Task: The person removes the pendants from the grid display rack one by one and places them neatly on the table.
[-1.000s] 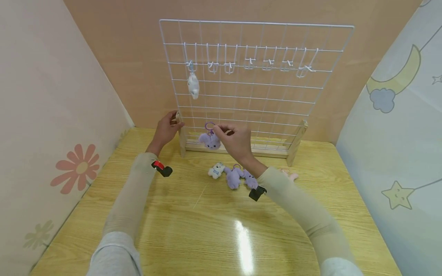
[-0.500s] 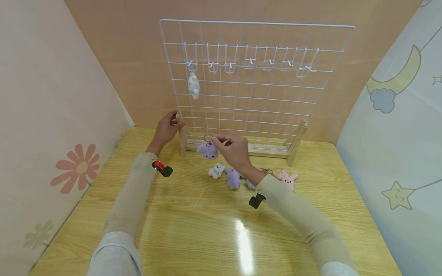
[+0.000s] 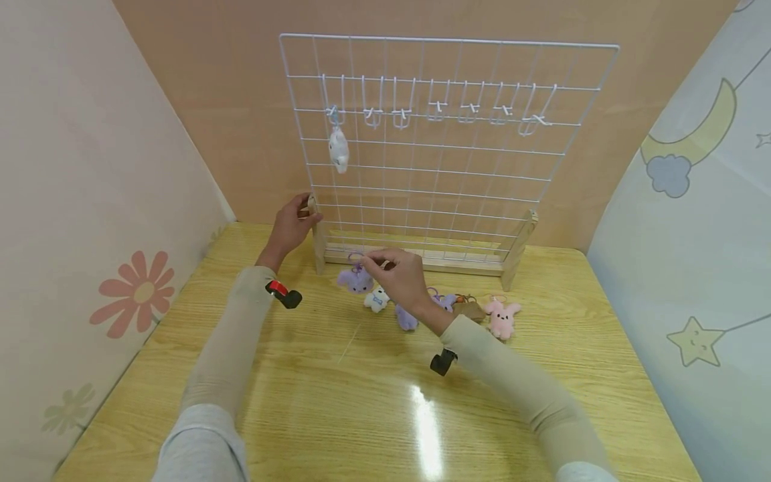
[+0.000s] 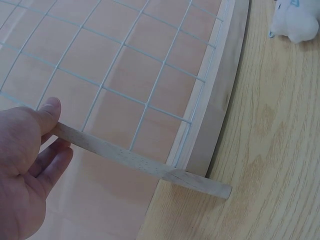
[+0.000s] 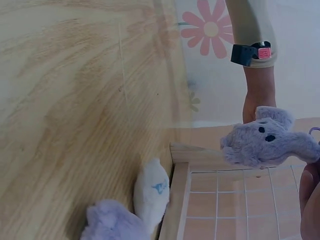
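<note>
My right hand (image 3: 400, 276) pinches the purple ring of a purple plush keychain (image 3: 357, 281), which dangles just above the table before the rack. In the right wrist view this plush (image 5: 260, 142) shows its dark eyes, while most of the hand is out of frame. At the left end of the white wire grid rack, my left hand (image 3: 291, 224) grips the top of the wooden upright (image 4: 115, 155), thumb on one side and fingers on the other. A white plush keychain (image 3: 339, 150) hangs from the leftmost hook.
On the table in front of the rack lie a white plush (image 3: 377, 300), a purple plush (image 3: 406, 317) partly under my right hand, another purple one (image 3: 446, 302), a brown one (image 3: 468, 310) and a pink one (image 3: 501, 318). Several white hooks (image 3: 438, 110) line the grid's upper part.
My right hand has come down and slightly left with the purple plush keychain, from before the grid to near the table. The left hand stays on the upright.
</note>
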A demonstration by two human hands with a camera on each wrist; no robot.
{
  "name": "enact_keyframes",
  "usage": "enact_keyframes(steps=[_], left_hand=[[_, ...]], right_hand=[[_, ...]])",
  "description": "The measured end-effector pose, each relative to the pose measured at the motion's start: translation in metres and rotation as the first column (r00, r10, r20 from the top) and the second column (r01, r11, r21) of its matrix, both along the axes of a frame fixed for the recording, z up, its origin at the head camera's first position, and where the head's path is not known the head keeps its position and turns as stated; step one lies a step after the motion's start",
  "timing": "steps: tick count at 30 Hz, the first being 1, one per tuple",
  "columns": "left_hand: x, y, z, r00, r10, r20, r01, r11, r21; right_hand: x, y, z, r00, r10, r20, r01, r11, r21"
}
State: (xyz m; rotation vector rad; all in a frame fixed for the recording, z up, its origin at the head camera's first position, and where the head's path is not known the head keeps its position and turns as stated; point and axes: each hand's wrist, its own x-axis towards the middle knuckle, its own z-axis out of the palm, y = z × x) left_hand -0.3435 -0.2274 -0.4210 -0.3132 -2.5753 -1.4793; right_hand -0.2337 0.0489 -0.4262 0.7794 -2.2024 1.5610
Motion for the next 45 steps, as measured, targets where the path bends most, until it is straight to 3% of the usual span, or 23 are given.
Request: enact_keyframes(steps=[23, 30, 45], left_hand=[[0.000, 0.001, 0.000, 1.000, 0.005, -0.005, -0.005, 1.000, 0.017], [-0.001, 0.001, -0.001, 1.000, -0.001, -0.004, 0.001, 1.000, 0.022], [0.001, 0.001, 0.000, 1.000, 0.001, 0.003, -0.001, 1.000, 0.019]], right_hand=[[0.015, -0.010, -0.036, 0.996, 0.048, 0.070, -0.051, 0.998, 0.040], [0.018, -0.015, -0.048, 0.998, 0.046, 0.052, -0.050, 0.996, 0.078], [0.024, -0.016, -0.058, 0.993, 0.046, 0.111, -0.060, 0.990, 0.131]])
